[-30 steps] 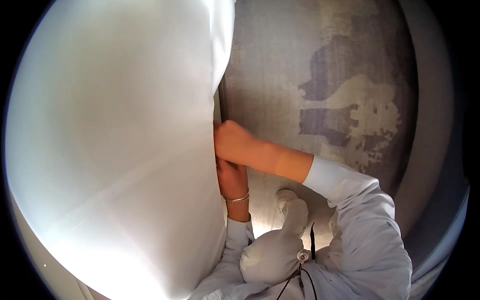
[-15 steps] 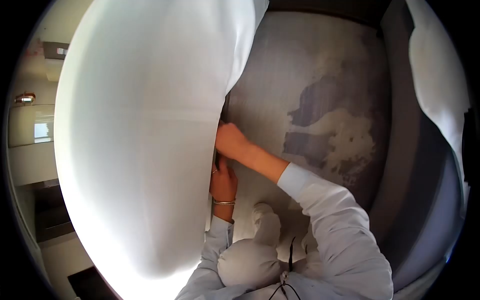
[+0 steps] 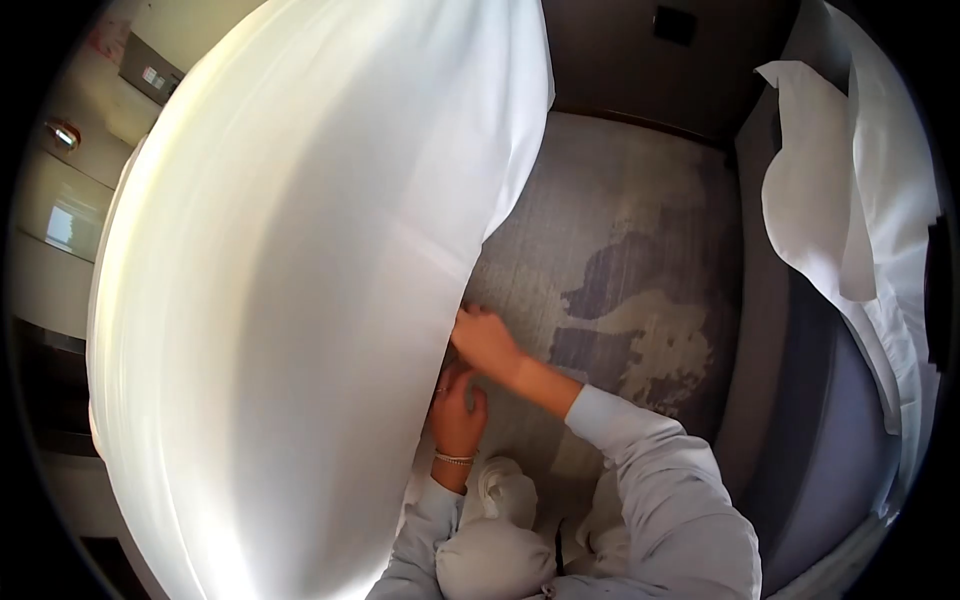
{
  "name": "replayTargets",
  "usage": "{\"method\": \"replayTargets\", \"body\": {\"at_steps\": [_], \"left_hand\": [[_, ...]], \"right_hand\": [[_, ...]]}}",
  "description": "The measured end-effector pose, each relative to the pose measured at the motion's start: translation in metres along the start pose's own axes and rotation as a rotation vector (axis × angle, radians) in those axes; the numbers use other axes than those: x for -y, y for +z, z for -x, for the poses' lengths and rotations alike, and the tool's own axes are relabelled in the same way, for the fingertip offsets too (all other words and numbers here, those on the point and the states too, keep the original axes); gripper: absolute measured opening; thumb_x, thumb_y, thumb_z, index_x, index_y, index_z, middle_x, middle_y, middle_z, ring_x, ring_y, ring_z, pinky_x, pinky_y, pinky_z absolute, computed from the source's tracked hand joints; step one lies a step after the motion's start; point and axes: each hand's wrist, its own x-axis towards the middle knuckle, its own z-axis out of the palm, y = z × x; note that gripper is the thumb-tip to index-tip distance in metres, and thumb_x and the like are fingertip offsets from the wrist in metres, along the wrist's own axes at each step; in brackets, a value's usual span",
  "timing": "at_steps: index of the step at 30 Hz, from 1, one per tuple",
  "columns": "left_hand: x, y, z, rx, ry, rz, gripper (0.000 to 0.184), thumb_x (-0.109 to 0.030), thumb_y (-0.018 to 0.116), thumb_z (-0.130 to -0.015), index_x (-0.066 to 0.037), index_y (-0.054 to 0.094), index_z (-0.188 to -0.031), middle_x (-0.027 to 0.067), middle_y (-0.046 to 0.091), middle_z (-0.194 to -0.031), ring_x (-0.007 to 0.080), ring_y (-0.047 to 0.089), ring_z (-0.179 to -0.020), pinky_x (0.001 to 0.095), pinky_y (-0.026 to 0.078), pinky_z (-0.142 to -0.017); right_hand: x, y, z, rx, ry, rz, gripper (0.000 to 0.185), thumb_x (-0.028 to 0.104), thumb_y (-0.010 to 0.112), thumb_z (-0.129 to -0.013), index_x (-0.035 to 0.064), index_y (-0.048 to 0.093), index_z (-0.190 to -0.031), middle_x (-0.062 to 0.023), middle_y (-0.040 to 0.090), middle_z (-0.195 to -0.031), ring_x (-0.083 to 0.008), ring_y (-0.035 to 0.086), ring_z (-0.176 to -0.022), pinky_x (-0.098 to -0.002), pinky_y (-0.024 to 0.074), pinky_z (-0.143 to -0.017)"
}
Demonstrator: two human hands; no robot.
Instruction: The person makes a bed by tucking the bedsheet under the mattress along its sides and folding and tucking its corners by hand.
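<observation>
A large white bed sheet (image 3: 340, 300) covers the bed on the left, its side edge hanging down. My right hand (image 3: 487, 340) is closed at that edge, with the fingertips curled onto the sheet and partly out of sight. Just below it, my left hand (image 3: 457, 415) reaches to the same edge, wearing a ring and bracelets. Its thumb stands apart, while the other fingers are largely hidden at the sheet's side, so their grip does not show.
Patterned grey carpet (image 3: 600, 230) runs beside the bed. On the right stands a grey-blue upholstered piece (image 3: 790, 400) with white cloth (image 3: 815, 190) draped over it. A dark wall (image 3: 640, 75) closes off the far end.
The camera view has shifted, bringing more of the far wall and the draped cloth into sight. Both hands stay at the sheet's edge, close together.
</observation>
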Motion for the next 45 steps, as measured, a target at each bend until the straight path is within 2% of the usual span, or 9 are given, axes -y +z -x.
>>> {"method": "replayTargets", "body": {"at_steps": [5, 7, 17, 22, 32, 34, 37, 41, 45], "left_hand": [[-0.023, -0.006, -0.012, 0.013, 0.033, 0.136, 0.008, 0.000, 0.059, -0.074, -0.005, 0.064, -0.077, 0.0117, 0.065, -0.081, 0.0320, 0.062, -0.073, 0.0345, 0.049, -0.066], [-0.051, -0.009, -0.033, -0.007, 0.123, 0.238, 0.012, 0.003, 0.057, -0.074, -0.005, 0.065, -0.077, 0.0108, 0.064, -0.078, 0.0302, 0.062, -0.070, 0.0326, 0.048, -0.064], [-0.259, -0.093, -0.135, 0.028, 0.241, 0.968, 0.016, 0.005, 0.050, -0.083, 0.000, 0.063, -0.091, 0.0097, 0.066, -0.080, 0.0186, 0.065, -0.077, 0.0260, 0.048, -0.069], [-0.299, -0.121, -0.196, -0.086, 0.162, 1.061, 0.013, 0.002, 0.050, -0.086, 0.000, 0.061, -0.092, 0.0100, 0.067, -0.087, 0.0179, 0.066, -0.076, 0.0254, 0.048, -0.066], [-0.242, -0.036, -0.222, -0.031, 0.277, 0.682, 0.016, 0.010, 0.048, -0.081, 0.000, 0.061, -0.079, 0.0080, 0.063, -0.076, 0.0155, 0.060, -0.071, 0.0265, 0.047, -0.066], [-0.241, -0.034, -0.227, 0.038, 0.215, 0.610, 0.015, 0.009, 0.052, -0.078, -0.003, 0.062, -0.078, 0.0088, 0.063, -0.075, 0.0212, 0.062, -0.070, 0.0286, 0.047, -0.064], [-0.253, -0.034, -0.255, 0.173, 0.357, 0.415, 0.018, 0.008, 0.056, -0.071, -0.006, 0.062, -0.080, 0.0068, 0.063, -0.078, 0.0232, 0.062, -0.071, 0.0313, 0.048, -0.063], [-0.251, -0.045, -0.280, 0.427, 0.656, 0.004, 0.020, -0.003, 0.060, -0.068, -0.012, 0.064, -0.085, 0.0019, 0.063, -0.082, 0.0220, 0.062, -0.074, 0.0323, 0.049, -0.066], [-0.225, -0.017, -0.305, 0.637, 0.802, -0.247, 0.020, -0.012, 0.059, -0.071, -0.014, 0.067, -0.089, -0.0003, 0.064, -0.087, 0.0189, 0.062, -0.080, 0.0313, 0.049, -0.075]], "right_hand": [[-0.027, -0.003, 0.048, -0.069, -0.123, -0.190, 0.058, 0.001, 0.065, -0.065, 0.0113, 0.054, -0.121, -0.0132, 0.042, -0.134, -0.0301, 0.061, -0.088, -0.0367, 0.0528, -0.061], [-0.051, -0.041, 0.053, -0.048, 0.065, -0.359, 0.064, -0.007, 0.058, -0.068, 0.0168, 0.052, -0.127, -0.0136, 0.040, -0.138, -0.0296, 0.062, -0.090, -0.0342, 0.0530, -0.064], [-0.049, -0.343, -0.025, -0.501, 0.187, -0.346, 0.055, -0.014, 0.043, -0.077, 0.0101, 0.053, -0.126, -0.0119, 0.046, -0.133, -0.0166, 0.062, -0.081, -0.0266, 0.0514, -0.068], [-0.076, -0.400, -0.059, -0.536, 0.377, -0.773, 0.045, 0.003, 0.048, -0.087, 0.0110, 0.045, -0.131, -0.0115, 0.055, -0.119, -0.0145, 0.061, -0.083, -0.0247, 0.0499, -0.068], [-0.252, -0.171, -0.125, -0.346, 1.021, -1.476, 0.074, 0.056, 0.053, -0.084, 0.0173, 0.027, -0.141, -0.0153, 0.042, -0.132, -0.0306, 0.053, -0.106, -0.0462, 0.0503, -0.078], [-0.253, -0.137, -0.111, -0.090, 1.162, -1.856, 0.096, 0.066, 0.050, -0.080, 0.0154, 0.004, -0.147, -0.0198, 0.018, -0.147, -0.0377, 0.033, -0.129, -0.0548, 0.0352, -0.098], [-0.270, -0.110, -0.131, -0.035, 1.444, -2.022, 0.098, 0.070, 0.047, -0.079, 0.0177, -0.001, -0.147, -0.0215, 0.014, -0.149, -0.0377, 0.025, -0.134, -0.0539, 0.0269, -0.105], [-0.246, -0.099, -0.158, -0.002, 1.128, -2.221, 0.108, 0.089, 0.023, -0.068, 0.0151, 0.013, -0.147, -0.0137, 0.027, -0.147, -0.0304, 0.029, -0.133, -0.0477, 0.0221, -0.107], [-0.247, -0.104, -0.174, -0.010, 0.772, -2.158, 0.097, 0.082, 0.031, -0.075, 0.0141, 0.024, -0.144, -0.0080, 0.030, -0.146, -0.0259, 0.032, -0.131, -0.0404, 0.0270, -0.107]]}}
